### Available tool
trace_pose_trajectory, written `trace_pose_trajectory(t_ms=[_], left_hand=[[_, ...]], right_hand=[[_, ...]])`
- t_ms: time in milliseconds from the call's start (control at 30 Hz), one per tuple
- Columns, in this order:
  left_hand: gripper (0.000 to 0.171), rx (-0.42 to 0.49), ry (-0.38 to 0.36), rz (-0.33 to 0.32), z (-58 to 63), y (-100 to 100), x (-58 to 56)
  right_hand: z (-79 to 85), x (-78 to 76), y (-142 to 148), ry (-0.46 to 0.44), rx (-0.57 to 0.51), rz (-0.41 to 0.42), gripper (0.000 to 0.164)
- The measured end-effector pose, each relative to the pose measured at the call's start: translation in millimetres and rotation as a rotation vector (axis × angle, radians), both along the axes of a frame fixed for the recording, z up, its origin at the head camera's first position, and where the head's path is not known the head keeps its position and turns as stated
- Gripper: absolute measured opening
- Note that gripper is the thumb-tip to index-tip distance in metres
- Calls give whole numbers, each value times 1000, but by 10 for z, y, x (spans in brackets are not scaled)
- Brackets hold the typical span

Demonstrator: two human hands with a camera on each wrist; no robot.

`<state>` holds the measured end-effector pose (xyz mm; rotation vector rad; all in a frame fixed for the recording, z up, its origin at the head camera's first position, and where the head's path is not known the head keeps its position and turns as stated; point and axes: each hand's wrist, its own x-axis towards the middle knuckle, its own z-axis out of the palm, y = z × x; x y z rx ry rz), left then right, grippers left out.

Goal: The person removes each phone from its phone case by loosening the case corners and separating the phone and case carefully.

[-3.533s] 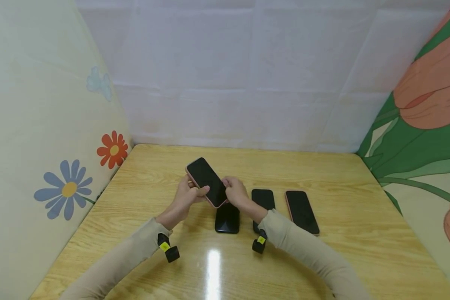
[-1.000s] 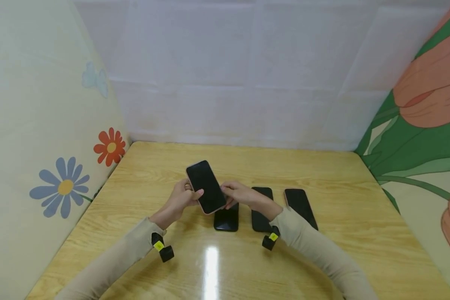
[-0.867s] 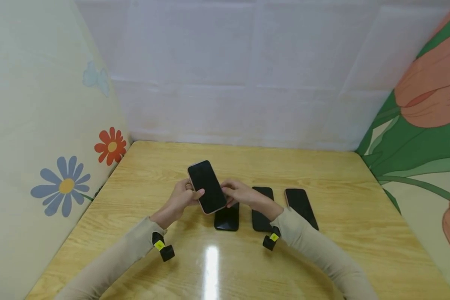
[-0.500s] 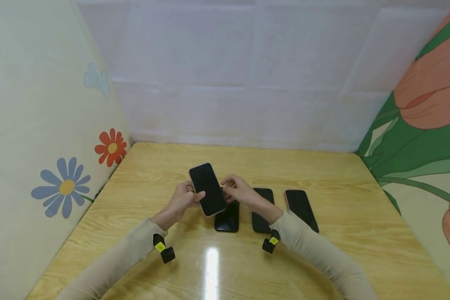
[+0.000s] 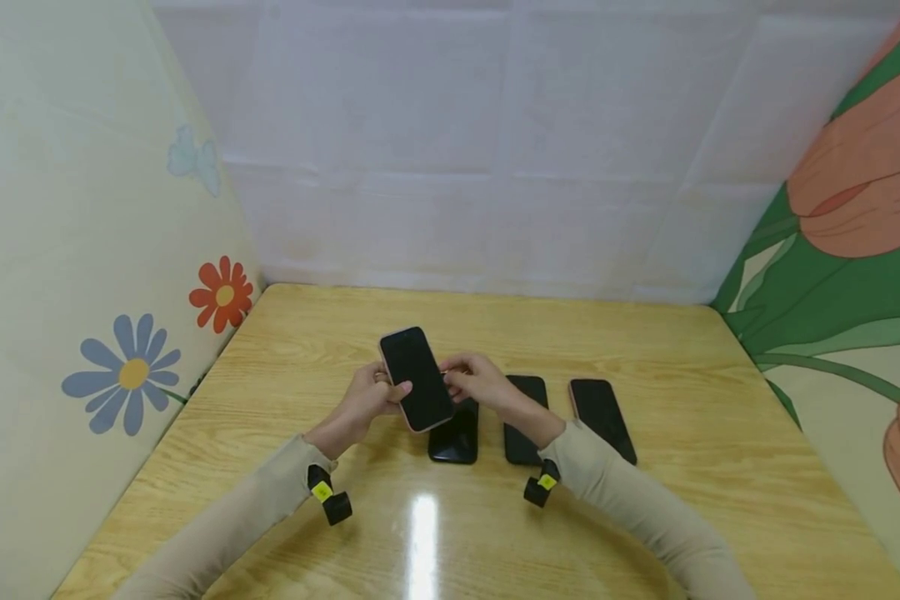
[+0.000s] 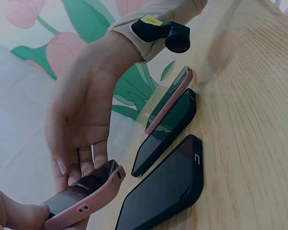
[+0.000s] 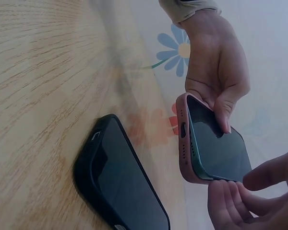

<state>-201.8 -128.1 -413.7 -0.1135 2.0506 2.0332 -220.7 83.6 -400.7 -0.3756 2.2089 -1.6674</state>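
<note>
A dark-screened phone (image 5: 418, 379) in a pink phone case (image 7: 185, 163) is held tilted above the table. My left hand (image 5: 367, 392) grips its left side, thumb on the screen. At the opposite edge my right hand (image 5: 480, 383) has curled fingers against the pink case and its thumb by the screen's rim. In the right wrist view the phone's blue-green side stands slightly proud of the case along the bottom end. Under the held phone lies a black-cased phone (image 5: 454, 437), partly covered. Fingertips behind the phone are hidden.
Right of it on the wooden table (image 5: 330, 333) lie another black-cased phone (image 5: 523, 442), partly behind my right wrist, and a pink-cased phone (image 5: 602, 417). White cloth (image 5: 450, 167) hangs behind the table, with flower-patterned cloth at both sides.
Since the earliest frame, the held phone has turned more upright, and my right wrist has shifted rightwards. In the last second the phone has dipped slightly; the other phones stay put.
</note>
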Motion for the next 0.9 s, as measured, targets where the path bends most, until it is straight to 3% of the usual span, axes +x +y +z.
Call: trace_pose_trajectory(t_ms=[267, 733, 900], left_hand=[[32, -10, 1, 18, -12, 24, -18], [31, -16, 6, 30, -9, 26, -26], [31, -13, 12, 27, 0, 31, -24]], right_hand=[[-25, 2, -62, 61, 56, -17, 27], [-4, -27, -99, -52, 38, -54, 26], [-5, -37, -86, -53, 36, -39, 26]])
